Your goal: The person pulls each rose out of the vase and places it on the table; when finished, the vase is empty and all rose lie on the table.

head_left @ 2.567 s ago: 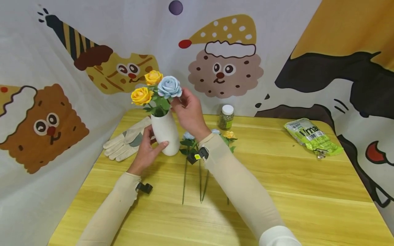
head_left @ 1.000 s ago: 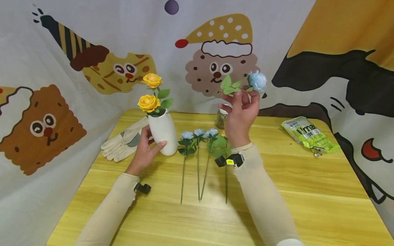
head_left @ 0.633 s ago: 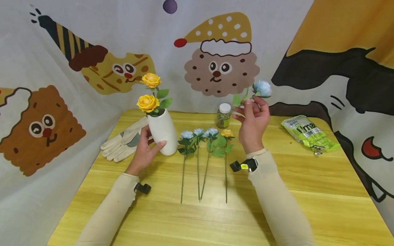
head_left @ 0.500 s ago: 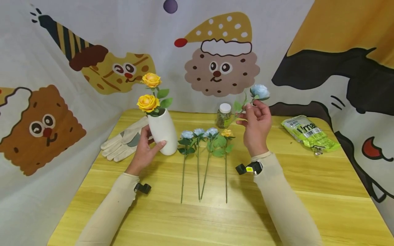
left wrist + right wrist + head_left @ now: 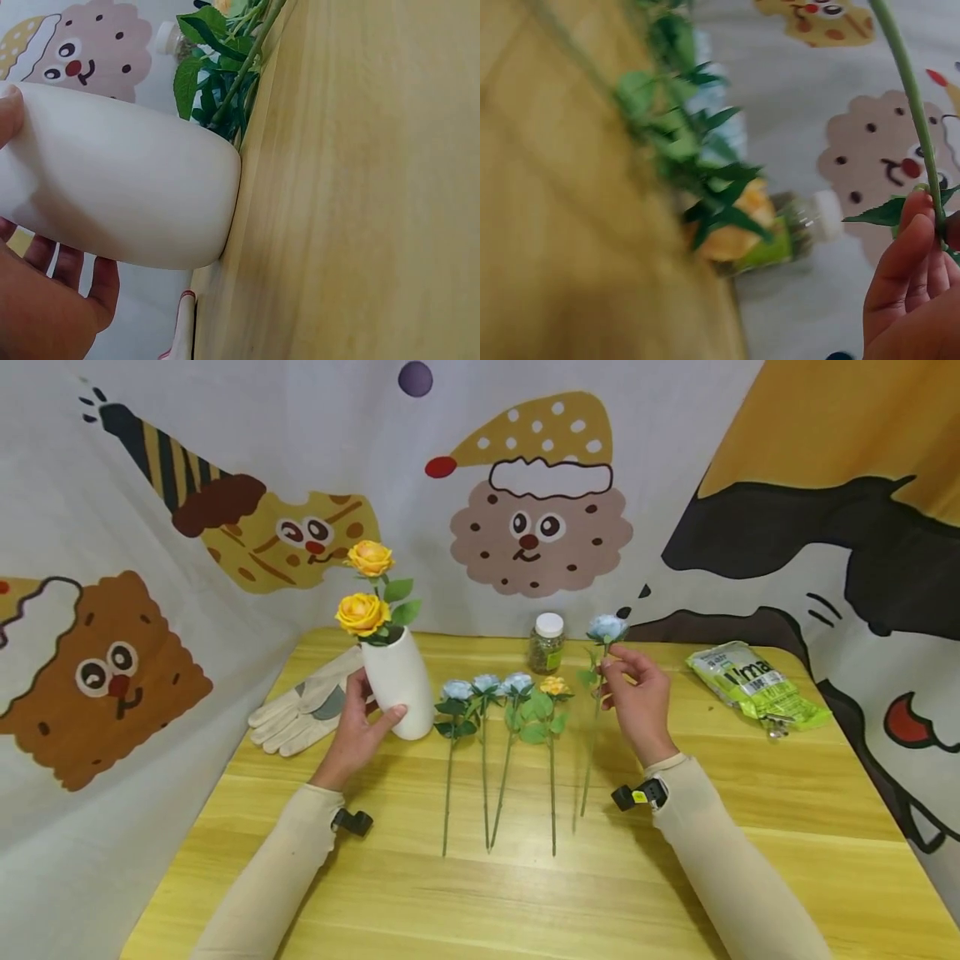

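Observation:
My left hand (image 5: 358,727) grips a white vase (image 5: 399,685) around its lower body, thumb across the front. Two yellow roses (image 5: 363,614) with green leaves stand in the vase. In the left wrist view the base of the vase (image 5: 172,195) sits at the tabletop. My right hand (image 5: 637,702) pinches the stem of a light blue rose (image 5: 606,628) just under its bloom; the stem hangs down toward the table. In the right wrist view the fingertips and thumb close on the green stem (image 5: 911,90) beside a leaf.
Between the hands lie three blue roses (image 5: 486,685) and one yellow rose (image 5: 554,687), stems toward me. A white-lidded jar (image 5: 547,647) stands behind them. Gloves (image 5: 300,710) lie left of the vase, and a green and silver packet (image 5: 750,689) lies at the right on the wooden table (image 5: 480,910).
The right hand has drawn the blue rose out of the vase, carried it right and lowered it, turning its stem downward. The left hand has stayed on the vase.

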Action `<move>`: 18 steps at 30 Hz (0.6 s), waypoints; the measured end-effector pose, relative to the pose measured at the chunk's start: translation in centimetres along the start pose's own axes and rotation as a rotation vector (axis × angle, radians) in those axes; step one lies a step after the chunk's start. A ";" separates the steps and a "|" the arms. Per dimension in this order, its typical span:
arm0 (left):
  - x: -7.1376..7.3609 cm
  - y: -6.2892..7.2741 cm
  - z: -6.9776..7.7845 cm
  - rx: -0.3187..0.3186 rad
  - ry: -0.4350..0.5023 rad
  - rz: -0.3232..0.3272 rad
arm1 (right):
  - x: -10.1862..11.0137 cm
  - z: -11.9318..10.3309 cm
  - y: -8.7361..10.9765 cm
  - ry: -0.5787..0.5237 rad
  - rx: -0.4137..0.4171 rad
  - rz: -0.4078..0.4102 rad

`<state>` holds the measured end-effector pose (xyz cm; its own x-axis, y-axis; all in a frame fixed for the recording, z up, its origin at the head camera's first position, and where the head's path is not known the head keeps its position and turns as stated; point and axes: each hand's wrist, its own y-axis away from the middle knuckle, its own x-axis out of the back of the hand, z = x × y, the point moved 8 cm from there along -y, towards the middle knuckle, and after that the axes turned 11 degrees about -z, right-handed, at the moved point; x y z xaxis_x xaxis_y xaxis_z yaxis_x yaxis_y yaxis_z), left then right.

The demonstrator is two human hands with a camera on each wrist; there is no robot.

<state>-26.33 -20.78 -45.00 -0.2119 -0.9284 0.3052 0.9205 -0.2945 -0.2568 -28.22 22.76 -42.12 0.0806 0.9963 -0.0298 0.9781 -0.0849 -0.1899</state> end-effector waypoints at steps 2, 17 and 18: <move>0.1 0.0 -0.1 0.005 -0.001 0.002 | 0.2 0.9 0.1 0.043 -0.029 -0.011; 0.9 -0.4 0.1 0.026 0.004 0.004 | 1.5 5.0 1.2 0.182 -0.251 -0.171; 0.9 -0.4 0.2 0.026 0.004 0.008 | 1.5 5.2 1.3 0.177 -0.270 -0.189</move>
<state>-26.87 -21.41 -44.48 -0.2058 -0.9316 0.2997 0.9303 -0.2813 -0.2356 -27.79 24.11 -47.56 -0.0973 0.9830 0.1559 0.9923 0.0839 0.0909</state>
